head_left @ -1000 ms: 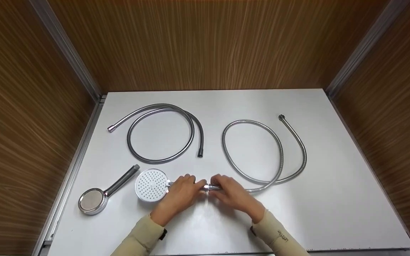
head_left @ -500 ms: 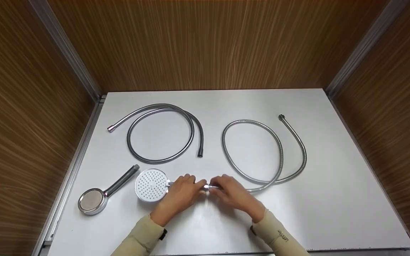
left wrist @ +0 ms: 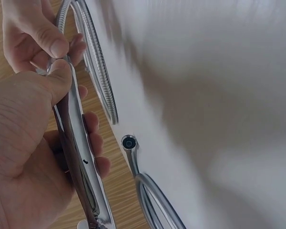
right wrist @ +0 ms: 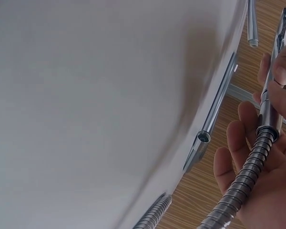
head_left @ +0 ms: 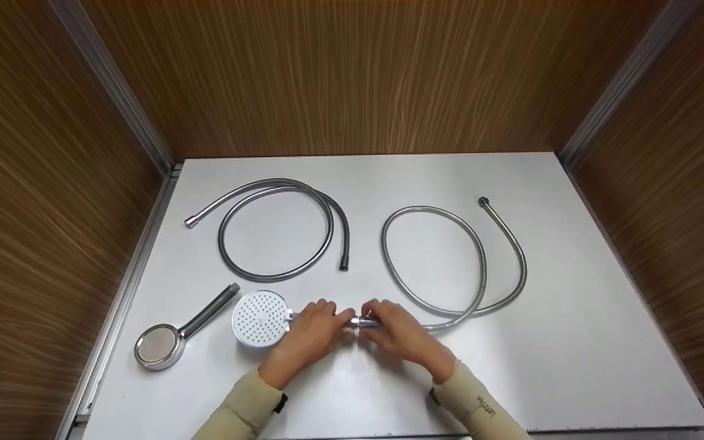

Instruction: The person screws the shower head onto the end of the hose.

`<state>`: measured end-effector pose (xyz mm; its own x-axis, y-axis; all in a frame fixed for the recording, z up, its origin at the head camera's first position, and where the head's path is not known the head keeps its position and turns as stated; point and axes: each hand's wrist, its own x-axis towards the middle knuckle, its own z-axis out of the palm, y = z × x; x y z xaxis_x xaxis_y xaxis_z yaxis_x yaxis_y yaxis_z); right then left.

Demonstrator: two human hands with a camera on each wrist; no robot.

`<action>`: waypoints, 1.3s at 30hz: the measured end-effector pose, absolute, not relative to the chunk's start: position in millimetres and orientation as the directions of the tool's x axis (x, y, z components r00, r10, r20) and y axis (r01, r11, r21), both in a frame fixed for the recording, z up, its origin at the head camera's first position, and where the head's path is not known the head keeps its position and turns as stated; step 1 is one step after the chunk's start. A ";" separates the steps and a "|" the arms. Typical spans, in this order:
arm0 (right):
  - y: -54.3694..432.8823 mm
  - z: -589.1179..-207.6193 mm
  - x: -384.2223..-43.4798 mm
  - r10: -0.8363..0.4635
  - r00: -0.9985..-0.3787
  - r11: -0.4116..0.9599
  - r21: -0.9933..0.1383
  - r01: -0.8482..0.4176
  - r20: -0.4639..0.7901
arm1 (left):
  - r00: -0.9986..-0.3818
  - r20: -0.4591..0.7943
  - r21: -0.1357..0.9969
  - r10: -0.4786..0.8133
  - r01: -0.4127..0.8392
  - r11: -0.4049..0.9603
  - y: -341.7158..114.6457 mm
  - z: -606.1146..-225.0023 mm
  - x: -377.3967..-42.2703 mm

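In the head view, my left hand [head_left: 310, 333] grips the handle of a shower head [head_left: 260, 319] whose round white face is turned up. The chrome handle [left wrist: 78, 143] lies across the curled fingers in the left wrist view. My right hand [head_left: 406, 336] holds the end of a metal shower hose [head_left: 483, 269], its thumb on the smooth connector [right wrist: 270, 117]. Connector and handle end meet in line between the two thumbs; how far they are joined cannot be told. From there the ribbed hose [right wrist: 243, 186] runs past the right palm and loops over the table.
A second shower head [head_left: 157, 346] lies at the left, its handle slanting up and right. Behind it a second hose [head_left: 223, 238] is coiled. The first hose's far end [head_left: 484, 201] lies at the back right. Wood-grain panels [head_left: 352, 79] surround the white table [head_left: 596, 342].
The right fingers shift slightly at the connector: half a second ago they covered more of it, and now more of it shows. The left hand and shower head stay in place.
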<state>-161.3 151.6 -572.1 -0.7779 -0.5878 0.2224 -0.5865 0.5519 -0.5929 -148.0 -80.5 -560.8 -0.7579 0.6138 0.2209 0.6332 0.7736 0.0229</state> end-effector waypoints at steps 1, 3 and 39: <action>151.6 -572.6 -161.5 -0.588 -0.777 0.555 -0.587 -0.589 0.224 | -0.759 0.217 0.022 0.614 0.632 0.775 -80.5 -560.8 -148.0; 151.7 -573.0 -161.3 -0.589 -0.775 0.557 -0.579 -0.595 0.229 | -0.762 0.209 0.021 0.613 0.630 0.776 -80.2 -561.1 -147.8; 152.1 -573.4 -164.3 -0.599 -0.759 0.537 -0.575 -0.618 0.256 | -0.759 0.228 0.000 0.610 0.626 0.780 -78.1 -561.0 -148.6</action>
